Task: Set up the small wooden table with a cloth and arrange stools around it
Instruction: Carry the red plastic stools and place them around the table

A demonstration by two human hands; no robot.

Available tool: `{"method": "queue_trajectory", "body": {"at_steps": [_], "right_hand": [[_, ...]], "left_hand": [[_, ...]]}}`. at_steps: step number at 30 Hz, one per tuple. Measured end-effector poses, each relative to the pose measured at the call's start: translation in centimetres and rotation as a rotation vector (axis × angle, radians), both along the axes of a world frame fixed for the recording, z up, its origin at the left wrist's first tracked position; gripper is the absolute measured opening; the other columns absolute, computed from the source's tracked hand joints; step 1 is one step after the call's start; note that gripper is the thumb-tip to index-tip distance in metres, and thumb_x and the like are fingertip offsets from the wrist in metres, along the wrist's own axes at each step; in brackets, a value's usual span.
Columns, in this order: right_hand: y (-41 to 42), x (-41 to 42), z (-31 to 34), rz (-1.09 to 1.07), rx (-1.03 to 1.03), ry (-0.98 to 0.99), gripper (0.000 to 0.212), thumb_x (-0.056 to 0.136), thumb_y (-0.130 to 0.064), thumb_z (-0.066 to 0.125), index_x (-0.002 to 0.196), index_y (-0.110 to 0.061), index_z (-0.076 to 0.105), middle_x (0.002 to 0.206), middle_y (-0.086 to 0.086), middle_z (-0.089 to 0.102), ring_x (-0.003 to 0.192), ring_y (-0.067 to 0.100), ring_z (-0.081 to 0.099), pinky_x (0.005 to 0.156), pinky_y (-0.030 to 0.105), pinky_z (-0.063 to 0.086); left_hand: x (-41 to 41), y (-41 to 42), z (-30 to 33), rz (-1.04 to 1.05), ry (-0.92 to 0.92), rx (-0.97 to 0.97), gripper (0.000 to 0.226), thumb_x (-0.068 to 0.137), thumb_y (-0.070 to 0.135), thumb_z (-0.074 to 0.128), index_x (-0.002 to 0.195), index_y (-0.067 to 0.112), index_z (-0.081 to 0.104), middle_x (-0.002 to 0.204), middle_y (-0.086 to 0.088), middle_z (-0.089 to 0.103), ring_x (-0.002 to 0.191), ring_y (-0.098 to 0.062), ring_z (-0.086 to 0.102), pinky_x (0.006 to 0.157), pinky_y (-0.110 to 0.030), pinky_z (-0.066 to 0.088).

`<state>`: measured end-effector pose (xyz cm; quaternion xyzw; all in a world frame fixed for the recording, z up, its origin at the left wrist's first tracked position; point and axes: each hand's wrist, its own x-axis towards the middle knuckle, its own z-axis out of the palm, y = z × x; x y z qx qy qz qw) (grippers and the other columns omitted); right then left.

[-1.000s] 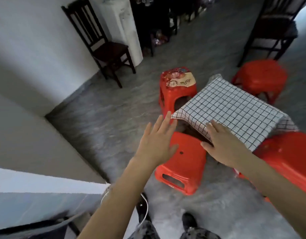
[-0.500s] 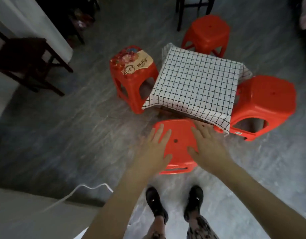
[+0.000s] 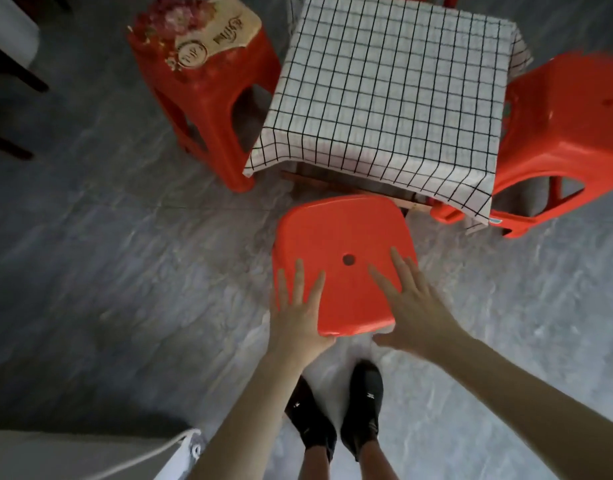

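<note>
Table: small wooden table (image 3: 336,183), only a strip of its near edge showing beneath the cloth, middle far part of the view.
Cloth: white cotton-like cloth with a black grid pattern (image 3: 384,88), spread flat over the table top, its near edge and corners hanging down past the wood.
Near stool: glossy red plastic stool with a square rounded seat and a small round hole in the middle (image 3: 343,251), standing on the floor just on the near side of the table, its far edge tucked close to the hanging cloth.
Left hand: left hand (image 3: 298,313), fingers straight and spread, grasping nothing, palm over the near left corner of the near stool; actual contact cannot be told.
Right hand: right hand (image 3: 412,306), fingers straight and spread, grasping nothing, over the near right corner of the same seat, thumb out beyond the near edge.
Left stool: red plastic stool with a printed cover of flowers on a cream panel (image 3: 201,71), just left of the table.
Writing: cream panel carries a round emblem and a line of script; blurred, not readable.
Right stool: plain red plastic stool with a small hole in its seat (image 3: 568,126), just right of the table; a small pale label at its near foot, too small to read.
Floor: grey marbled floor (image 3: 125,271).
Feet: pair of black shoes (image 3: 336,410), near the stool on the person's side.
</note>
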<state>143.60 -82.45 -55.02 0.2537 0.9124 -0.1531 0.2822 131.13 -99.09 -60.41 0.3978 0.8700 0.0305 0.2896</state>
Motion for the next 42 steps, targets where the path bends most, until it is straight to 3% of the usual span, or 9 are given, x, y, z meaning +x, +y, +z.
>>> {"method": "queue_trajectory", "body": {"at_steps": [2,5,11,16,19,26,32,37,42], "right_hand": [[0.8,-1.0,-3.2,0.019,0.025,-0.026,0.127,0.063,-0.063,0.075,0.152,-0.036,-0.011,0.156,0.010,-0.029,0.146,0.040,-0.012,0.115,0.060,0.018],[2.6,-2.2,-7.3,0.078,0.029,-0.076,0.137,0.051,-0.076,0.074,0.145,-0.046,-0.021,0.154,0.006,-0.035,0.144,0.044,-0.016,0.110,0.069,0.016],[4.5,-1.3,-9.7,0.061,-0.063,-0.031,0.137,0.045,-0.077,0.076,0.142,-0.057,-0.018,0.152,-0.001,-0.038,0.141,0.036,-0.029,0.104,0.078,0.013],[4.4,-0.6,-9.8,-0.051,-0.104,-0.009,0.136,0.045,-0.073,0.079,0.140,-0.062,-0.018,0.146,-0.002,-0.049,0.136,0.043,-0.036,0.101,0.080,0.016],[4.4,-0.7,-9.9,-0.068,-0.131,-0.016,0.135,0.048,-0.070,0.080,0.138,-0.061,-0.019,0.146,-0.003,-0.047,0.135,0.043,-0.038,0.099,0.080,0.021],[2.4,0.4,-10.2,-0.161,-0.136,0.023,0.128,0.057,-0.065,0.077,0.146,-0.051,-0.014,0.151,-0.004,-0.039,0.138,0.037,-0.036,0.104,0.077,0.017],[0.5,1.4,-10.4,-0.213,-0.041,0.006,0.133,0.058,-0.066,0.077,0.146,-0.043,-0.021,0.153,0.006,-0.035,0.140,0.044,-0.026,0.105,0.071,0.025],[-1.5,1.4,-10.8,-0.321,-0.014,0.024,0.124,0.070,-0.053,0.077,0.150,-0.036,-0.017,0.154,0.012,-0.031,0.141,0.047,-0.021,0.108,0.068,0.026],[-1.2,1.1,-10.6,-0.359,0.005,0.088,0.121,0.066,-0.058,0.078,0.152,-0.036,-0.005,0.159,0.013,-0.015,0.142,0.046,-0.008,0.104,0.064,0.036]], "left_hand": [[0.1,0.7,-3.1,0.066,-0.056,-0.057,0.128,0.061,0.069,0.075,0.154,0.038,-0.007,0.158,-0.006,-0.030,0.145,-0.044,-0.014,0.112,-0.068,0.010],[1.0,0.7,-6.6,0.109,-0.075,-0.053,0.141,0.049,0.074,0.078,0.150,0.041,-0.015,0.155,-0.004,-0.036,0.143,-0.046,-0.018,0.108,-0.069,0.023],[1.7,0.2,-8.1,0.153,-0.061,0.109,0.141,0.047,0.066,0.084,0.154,0.036,-0.003,0.158,-0.004,-0.029,0.143,-0.045,-0.019,0.112,-0.062,0.023],[2.2,-0.3,-7.7,0.280,-0.068,0.115,0.140,0.046,0.067,0.084,0.151,0.045,-0.006,0.155,-0.007,-0.035,0.146,-0.041,-0.008,0.113,-0.065,0.014],[2.3,-0.3,-7.7,0.333,-0.139,0.195,0.140,0.045,0.058,0.090,0.149,0.048,-0.004,0.153,-0.005,-0.038,0.146,-0.038,0.013,0.104,-0.053,0.044],[1.5,0.0,-7.4,0.251,-0.103,0.166,0.139,0.044,0.061,0.089,0.149,0.042,0.000,0.154,-0.011,-0.032,0.144,-0.038,0.020,0.090,-0.045,0.055],[-0.3,0.2,-7.4,0.108,-0.091,0.172,0.139,0.045,0.062,0.087,0.150,0.044,-0.002,0.154,-0.008,-0.037,0.145,-0.033,0.023,0.087,-0.039,0.057],[-3.7,1.5,-7.2,-0.016,-0.139,0.112,0.140,0.049,0.055,0.090,0.148,0.049,-0.009,0.142,0.005,-0.054,0.149,-0.029,0.009,0.101,-0.042,0.049],[-4.9,2.8,-6.5,-0.106,-0.067,0.026,0.140,0.054,0.056,0.087,0.148,0.045,-0.015,0.145,-0.002,-0.051,0.149,-0.034,-0.004,0.108,-0.048,0.041]]}}
